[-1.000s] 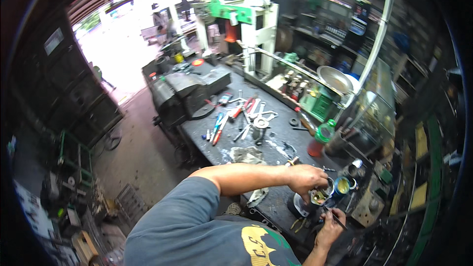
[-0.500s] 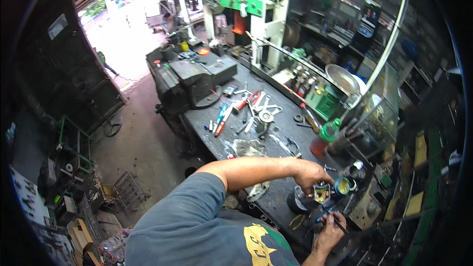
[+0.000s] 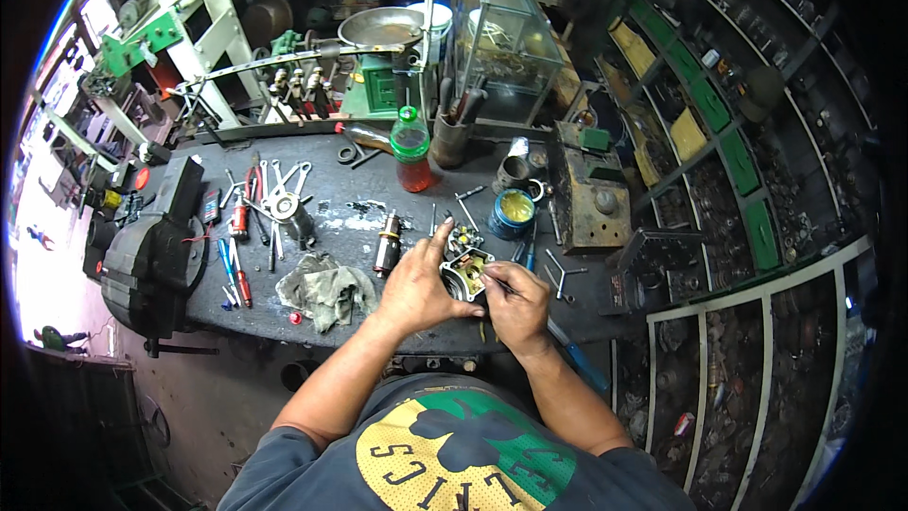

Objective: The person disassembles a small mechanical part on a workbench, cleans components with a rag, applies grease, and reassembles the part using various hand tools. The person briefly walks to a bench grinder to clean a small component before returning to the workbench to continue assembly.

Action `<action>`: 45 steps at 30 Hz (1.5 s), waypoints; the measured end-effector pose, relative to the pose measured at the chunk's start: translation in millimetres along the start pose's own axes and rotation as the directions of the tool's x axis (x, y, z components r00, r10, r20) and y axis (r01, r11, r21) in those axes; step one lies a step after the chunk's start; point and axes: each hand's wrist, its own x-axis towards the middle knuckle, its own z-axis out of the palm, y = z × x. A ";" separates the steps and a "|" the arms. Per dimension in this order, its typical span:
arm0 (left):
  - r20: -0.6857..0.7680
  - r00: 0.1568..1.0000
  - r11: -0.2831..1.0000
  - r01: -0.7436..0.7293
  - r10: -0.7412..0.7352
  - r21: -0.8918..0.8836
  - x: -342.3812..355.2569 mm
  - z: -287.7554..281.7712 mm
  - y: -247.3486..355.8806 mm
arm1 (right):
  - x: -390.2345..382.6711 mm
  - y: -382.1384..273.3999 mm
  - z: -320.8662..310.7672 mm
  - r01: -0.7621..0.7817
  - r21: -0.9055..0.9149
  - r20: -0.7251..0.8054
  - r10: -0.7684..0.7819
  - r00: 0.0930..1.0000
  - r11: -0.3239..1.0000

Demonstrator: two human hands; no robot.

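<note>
At the near edge of the bench (image 3: pixel 345 182), the open metal housing (image 3: pixel 463 276) sits right between your hands, yellowish stuff showing inside. Your left hand (image 3: pixel 419 286) is spread flat, fingers stretched past the housing's left side, thumb along its near side; that looks like steadying rather than clamping, so a firm push could twist the part away. Your right hand (image 3: pixel 518 301) curls in at the other rim, and I can't tell whether those fingers close on anything. Greasy fingertips might well slip there! Just beyond, small loose parts (image 3: pixel 462 240) crowd the housing: one nudge could scatter them. And watch that open blue tub (image 3: pixel 512 216) near your right hand; a careless forward swing could tip it, or drop grit in.
</note>
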 end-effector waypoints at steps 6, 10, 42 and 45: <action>0.117 0.991 0.998 0.068 -0.068 0.000 1.2 3.4 -7.7 | 6.0 -5.5 1.7 0.104 -0.117 0.058 -0.098 0.994 0.988; 0.028 0.986 0.987 0.163 -0.162 -0.007 -11.3 16.7 2.5 | 15.5 -9.8 -5.4 0.096 -0.106 0.143 -0.081 0.986 0.990; -0.022 0.971 0.971 0.237 -0.237 -0.005 -14.1 20.7 11.1 | 21.7 1.6 -8.3 0.098 -0.003 0.226 -0.095 0.969 0.995; -0.007 0.972 0.972 0.234 -0.234 -0.012 -13.1 18.9 14.3 | 23.1 0.2 -13.4 -0.027 0.000 0.270 0.026 0.963 1.000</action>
